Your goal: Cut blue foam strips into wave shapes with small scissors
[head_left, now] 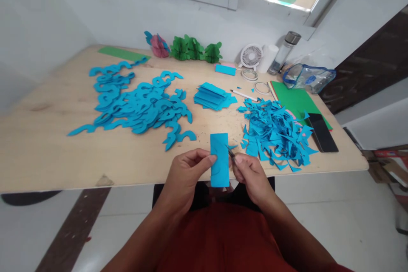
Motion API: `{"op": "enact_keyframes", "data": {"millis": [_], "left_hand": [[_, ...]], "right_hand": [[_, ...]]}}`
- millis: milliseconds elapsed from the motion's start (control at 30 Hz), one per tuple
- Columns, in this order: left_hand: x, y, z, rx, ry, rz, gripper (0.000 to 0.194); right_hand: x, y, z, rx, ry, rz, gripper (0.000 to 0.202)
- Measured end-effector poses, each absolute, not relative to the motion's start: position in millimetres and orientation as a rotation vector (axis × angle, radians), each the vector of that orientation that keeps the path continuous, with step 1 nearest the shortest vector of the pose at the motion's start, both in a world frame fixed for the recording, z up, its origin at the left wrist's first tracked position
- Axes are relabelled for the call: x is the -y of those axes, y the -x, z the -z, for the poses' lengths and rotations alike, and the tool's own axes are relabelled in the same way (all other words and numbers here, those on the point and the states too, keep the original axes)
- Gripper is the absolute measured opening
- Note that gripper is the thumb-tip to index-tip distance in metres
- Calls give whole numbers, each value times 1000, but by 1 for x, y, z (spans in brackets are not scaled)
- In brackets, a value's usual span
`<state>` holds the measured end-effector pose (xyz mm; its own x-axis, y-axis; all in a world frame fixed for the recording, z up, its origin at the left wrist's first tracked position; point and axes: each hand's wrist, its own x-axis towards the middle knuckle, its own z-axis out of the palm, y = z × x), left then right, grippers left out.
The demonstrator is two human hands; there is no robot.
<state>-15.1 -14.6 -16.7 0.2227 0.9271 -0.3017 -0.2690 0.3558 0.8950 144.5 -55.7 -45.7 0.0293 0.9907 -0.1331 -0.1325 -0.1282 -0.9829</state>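
Between thumb and fingers, my left hand (188, 172) pinches the left edge of a blue paper rectangle (220, 174) that carries a faint curved pencil line. My right hand (250, 174) is closed around a pair of scissors (230, 152), whose dark blades meet the paper's upper right edge; the handles are hidden by the fingers. Beyond my hands lies a stack of blue paper pieces (212, 97). To the left spreads a big heap of wavy blue cutouts (140, 108). On the right is a pile of blue scraps (274, 131).
A black phone (323, 132) and green paper sheets (296, 102) lie at the right. Along the wall stand green paper figures (188, 49), a pink one (159, 46), a small white fan (251, 56), a bottle (284, 52) and a clear pouch (309, 77). A white pen (244, 95) lies behind the scraps.
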Motion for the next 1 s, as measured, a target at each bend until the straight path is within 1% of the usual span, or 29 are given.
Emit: {"op": "enact_keyframes", "data": {"millis": [200, 1000], "left_hand": [[15, 14, 20, -1020, -820, -953, 15], [16, 13, 20, -1033, -826, -965, 15]], "right_hand": [[56, -139, 44, 988, 1228, -1324, 51], [58, -136, 43, 930, 1202, -1359, 49]]}}
